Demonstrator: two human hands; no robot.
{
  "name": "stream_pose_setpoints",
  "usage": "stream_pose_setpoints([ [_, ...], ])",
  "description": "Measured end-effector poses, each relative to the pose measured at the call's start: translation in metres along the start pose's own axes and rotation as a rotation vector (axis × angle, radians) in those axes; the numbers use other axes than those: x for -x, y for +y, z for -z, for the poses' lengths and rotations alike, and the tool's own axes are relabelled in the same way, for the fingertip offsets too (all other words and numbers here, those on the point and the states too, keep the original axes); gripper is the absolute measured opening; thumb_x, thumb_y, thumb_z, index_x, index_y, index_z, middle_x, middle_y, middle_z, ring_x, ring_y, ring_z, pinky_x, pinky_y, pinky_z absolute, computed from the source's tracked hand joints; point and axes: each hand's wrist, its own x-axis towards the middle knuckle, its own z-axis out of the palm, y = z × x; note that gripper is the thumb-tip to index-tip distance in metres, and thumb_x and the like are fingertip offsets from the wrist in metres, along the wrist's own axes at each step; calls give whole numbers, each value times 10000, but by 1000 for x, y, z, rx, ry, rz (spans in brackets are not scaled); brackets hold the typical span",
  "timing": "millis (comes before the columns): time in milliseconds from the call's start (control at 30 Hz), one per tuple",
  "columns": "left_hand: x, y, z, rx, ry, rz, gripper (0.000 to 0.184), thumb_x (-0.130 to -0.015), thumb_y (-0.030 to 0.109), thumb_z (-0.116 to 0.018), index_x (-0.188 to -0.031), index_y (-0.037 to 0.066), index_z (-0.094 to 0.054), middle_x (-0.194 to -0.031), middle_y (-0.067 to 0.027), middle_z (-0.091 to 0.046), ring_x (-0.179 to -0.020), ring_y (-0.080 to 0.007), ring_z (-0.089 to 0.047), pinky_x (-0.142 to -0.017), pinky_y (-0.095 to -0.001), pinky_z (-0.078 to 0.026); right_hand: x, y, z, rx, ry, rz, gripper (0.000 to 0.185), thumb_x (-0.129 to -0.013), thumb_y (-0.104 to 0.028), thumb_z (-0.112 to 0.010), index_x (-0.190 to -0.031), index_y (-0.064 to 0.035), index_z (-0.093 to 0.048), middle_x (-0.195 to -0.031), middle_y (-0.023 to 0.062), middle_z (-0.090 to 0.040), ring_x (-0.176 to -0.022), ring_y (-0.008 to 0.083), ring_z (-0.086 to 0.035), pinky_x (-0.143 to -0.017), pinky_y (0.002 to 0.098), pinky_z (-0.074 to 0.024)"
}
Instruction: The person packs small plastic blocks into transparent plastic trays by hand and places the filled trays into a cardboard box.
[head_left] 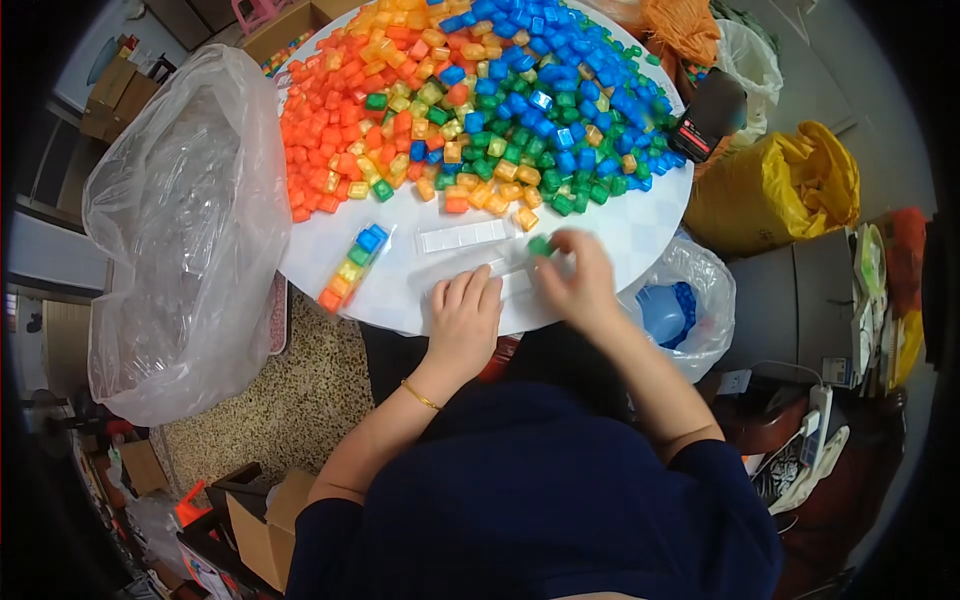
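Note:
My left hand [467, 312] lies on the near edge of a clear plastic tray [440, 277], its fingers stretched out over it. To its right, my right hand [581, 284] pinches a green translucent block [540, 246] above the tray's right end; the hand is smeared by motion. A second clear tray [462, 236] with small compartments lies just beyond. Left of the hands, a filled strip [354, 268] holds blue, green, yellow and orange blocks in a row. A large heap of loose blocks [480, 110] covers the far part of the table, orange at left, blue and green at right.
The round white table [650, 220] carries the heap. A big clear plastic bag [185, 230] stands at its left. At the right are a dark box-shaped object [710, 115], a yellow sack [780, 180] and a white bag [705, 300] with blue things inside. A cardboard box [262, 528] sits low left.

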Motion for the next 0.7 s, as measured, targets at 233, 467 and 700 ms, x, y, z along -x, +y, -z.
stream_pose_setpoints([
  [233, -11, 10, 23, -105, 4, -32, 514, -784, 135, -622, -1278, 84, -490, -1258, -156, -489, -1135, -312, -453, -964, -483, -305, -62, 17, 9, 251, 285, 213, 299, -664, -150, -734, -896, -39, -583, -873, 122, -551, -822, 310, -510, -717, 401, -398],
  [467, -1, 0, 4, -135, -31, -53, 436, -790, 126, -620, -1221, 94, -566, -1210, -151, -522, -1100, -306, -475, -949, -443, -337, -70, 31, -1, 256, 203, 108, 243, -691, -117, -704, -883, -36, -580, -951, 136, -567, -908, 317, -529, -775, 417, -413],
  [700, 4, 7, 2, -105, -47, -45, 349, -832, 88, -501, -1159, -28, -537, -1261, -229, -489, -1223, -345, -430, -1052, -516, -269, 24, -24, -1, 146, -115, 124, 167, -742, -162, -702, -819, -23, -651, -898, 100, -568, -872, 286, -520, -768, 391, -376],
])
